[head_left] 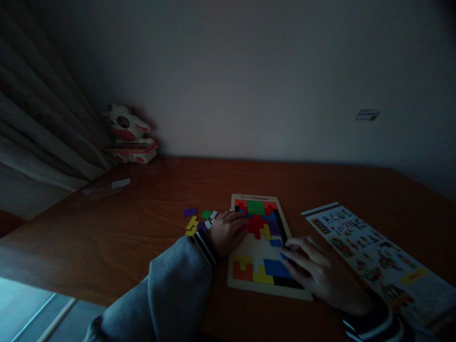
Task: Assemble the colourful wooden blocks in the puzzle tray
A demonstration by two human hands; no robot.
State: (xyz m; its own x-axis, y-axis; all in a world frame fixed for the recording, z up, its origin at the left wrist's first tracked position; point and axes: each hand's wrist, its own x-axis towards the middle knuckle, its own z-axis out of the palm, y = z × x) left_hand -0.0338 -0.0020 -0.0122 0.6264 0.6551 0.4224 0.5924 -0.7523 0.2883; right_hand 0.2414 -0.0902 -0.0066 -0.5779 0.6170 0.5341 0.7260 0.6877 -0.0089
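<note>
Grey fabric sleeve (180, 285) with a white-striped black cuff covers the left forearm in the foreground; a similar striped dark cuff (372, 318) shows at the right wrist. Behind everything rises a plain, dimly lit grey wall (249, 95), and below it spreads a reddish-brown wooden table (160, 185). Pale, folded cloth curtain (42, 109) hangs at the left. Lying on the table at the right is a long white printed sheet (377, 256) with coloured figures. Left of it, between the two hands, is the pale rectangular puzzle board (256, 248), laid flat, with coloured pieces at both ends and a bare band between. White-and-red cow-shaped toy (130, 135) stands in the far left corner.

The right hand (313, 268) has loosely bent, parted fingers, tips at the board's blue pieces; the left hand (228, 232) lies palm down over its left edge, fingers slightly curled. Whether either grips a piece, I cannot tell. Loose yellow block-shaped pieces (192, 222), with purple, green and white ones, lie beside the left cuff.
</note>
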